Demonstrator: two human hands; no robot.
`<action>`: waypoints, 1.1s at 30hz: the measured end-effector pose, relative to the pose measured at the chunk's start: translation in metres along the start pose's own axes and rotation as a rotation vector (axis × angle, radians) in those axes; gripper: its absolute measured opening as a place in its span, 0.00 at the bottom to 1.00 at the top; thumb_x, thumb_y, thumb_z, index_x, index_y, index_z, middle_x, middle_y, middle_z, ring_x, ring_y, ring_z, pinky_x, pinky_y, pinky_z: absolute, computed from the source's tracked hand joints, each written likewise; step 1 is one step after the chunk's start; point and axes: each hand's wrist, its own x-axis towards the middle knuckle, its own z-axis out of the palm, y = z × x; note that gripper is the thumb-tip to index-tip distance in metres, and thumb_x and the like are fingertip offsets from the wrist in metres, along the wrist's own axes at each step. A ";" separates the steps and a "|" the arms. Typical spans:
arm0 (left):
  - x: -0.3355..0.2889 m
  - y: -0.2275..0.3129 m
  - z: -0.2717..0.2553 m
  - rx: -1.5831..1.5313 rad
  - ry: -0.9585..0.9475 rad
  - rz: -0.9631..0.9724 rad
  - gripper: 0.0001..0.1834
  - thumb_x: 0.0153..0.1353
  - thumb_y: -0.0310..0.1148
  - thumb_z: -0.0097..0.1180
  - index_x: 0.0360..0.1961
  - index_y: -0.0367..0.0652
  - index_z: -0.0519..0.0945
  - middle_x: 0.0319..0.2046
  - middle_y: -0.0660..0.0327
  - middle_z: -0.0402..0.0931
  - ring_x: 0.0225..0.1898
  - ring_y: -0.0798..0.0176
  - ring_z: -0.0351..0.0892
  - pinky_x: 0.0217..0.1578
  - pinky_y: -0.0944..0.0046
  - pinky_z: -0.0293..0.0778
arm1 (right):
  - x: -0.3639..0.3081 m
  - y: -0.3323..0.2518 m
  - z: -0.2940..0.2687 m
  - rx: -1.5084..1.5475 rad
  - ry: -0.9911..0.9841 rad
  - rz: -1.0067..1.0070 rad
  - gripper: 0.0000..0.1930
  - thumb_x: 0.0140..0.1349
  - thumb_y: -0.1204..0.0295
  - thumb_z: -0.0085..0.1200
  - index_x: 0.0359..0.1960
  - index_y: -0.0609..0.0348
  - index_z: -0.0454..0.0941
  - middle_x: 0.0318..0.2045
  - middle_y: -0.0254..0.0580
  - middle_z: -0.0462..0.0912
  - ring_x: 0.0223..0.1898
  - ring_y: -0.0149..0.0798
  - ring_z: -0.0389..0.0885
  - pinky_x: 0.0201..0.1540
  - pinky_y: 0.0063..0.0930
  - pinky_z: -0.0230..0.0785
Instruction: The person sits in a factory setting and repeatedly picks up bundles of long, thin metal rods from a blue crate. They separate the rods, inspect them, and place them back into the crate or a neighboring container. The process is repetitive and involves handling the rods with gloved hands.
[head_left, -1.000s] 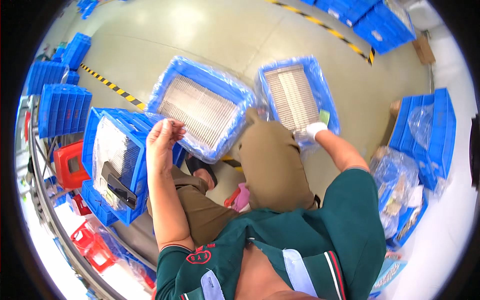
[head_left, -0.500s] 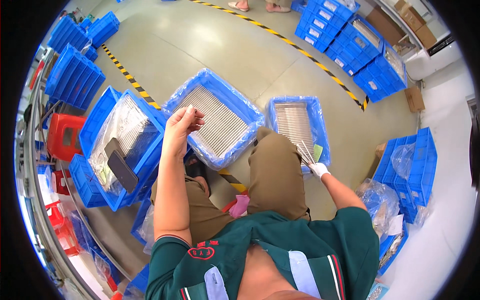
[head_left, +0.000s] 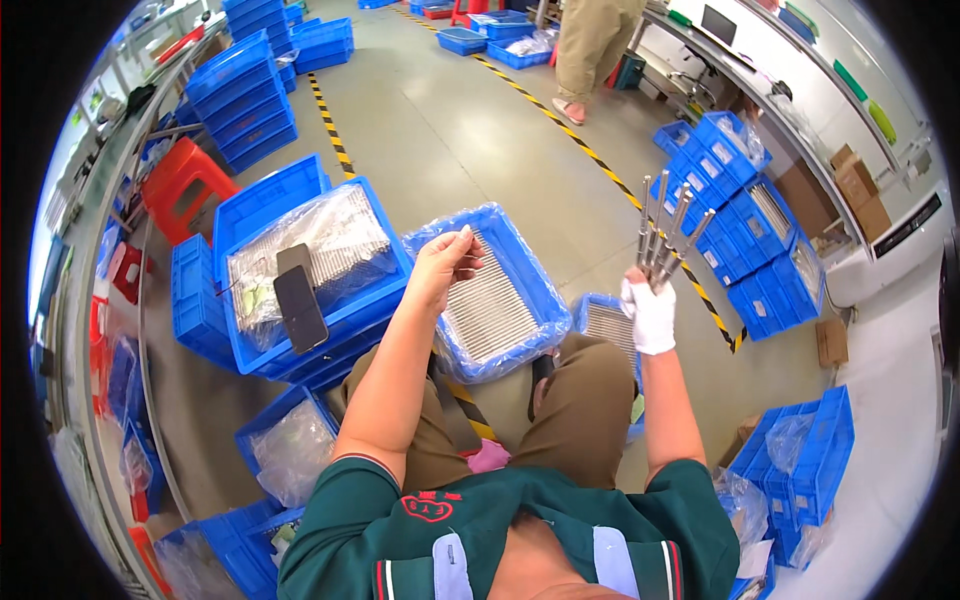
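While your gloved right hand (head_left: 652,315) keeps its grip closed around the lower ends of a bundle of thin metal rods (head_left: 662,232), the rods fan upward toward one o'clock above your right knee. Hold that bundle low and snug, I'd judge, so no rod slips out as you pick from it. Your bare left hand (head_left: 442,268) hovers at eleven o'clock from the bundle, fingertips pinched together; whether they hold anything is too small to tell. It sits over the near-left rim of the blue tray (head_left: 520,270), lined with clear plastic and filled with a neat row of rods, resting across your lap. Keep any rod parallel to that row. At nine o'clock, another blue crate (head_left: 375,305) carries a bagged batch with a dark phone (head_left: 299,308) on top. Stacked blue bins (head_left: 745,240) stand on the floor at three o'clock.
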 end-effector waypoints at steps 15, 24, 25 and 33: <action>0.007 0.013 -0.034 -0.287 0.214 0.050 0.16 0.64 0.48 0.51 0.35 0.44 0.76 0.27 0.66 0.74 0.28 0.69 0.73 0.31 0.67 0.72 | 0.003 0.067 0.119 -0.278 -0.382 0.211 0.14 0.64 0.62 0.52 0.31 0.63 0.76 0.15 0.32 0.74 0.18 0.23 0.67 0.23 0.18 0.59; 0.004 0.008 -0.029 -0.474 0.141 0.081 0.18 0.65 0.48 0.50 0.35 0.42 0.77 0.26 0.65 0.74 0.28 0.68 0.73 0.30 0.68 0.72 | -0.004 0.051 0.127 -0.522 -0.393 0.073 0.13 0.63 0.63 0.51 0.34 0.62 0.76 0.17 0.36 0.76 0.23 0.29 0.72 0.30 0.27 0.65; 0.005 0.008 -0.028 -0.463 0.144 0.080 0.18 0.65 0.48 0.50 0.34 0.42 0.77 0.26 0.65 0.74 0.28 0.69 0.73 0.30 0.68 0.72 | -0.003 0.053 0.126 -0.524 -0.385 0.052 0.13 0.63 0.63 0.51 0.34 0.62 0.76 0.17 0.36 0.76 0.23 0.29 0.72 0.30 0.27 0.65; 0.006 -0.005 -0.012 -0.185 0.172 0.084 0.16 0.64 0.45 0.53 0.38 0.41 0.79 0.27 0.66 0.74 0.29 0.71 0.74 0.32 0.68 0.71 | 0.003 0.061 0.122 -0.449 -0.358 0.081 0.11 0.62 0.65 0.51 0.36 0.62 0.76 0.19 0.38 0.77 0.24 0.31 0.73 0.31 0.27 0.66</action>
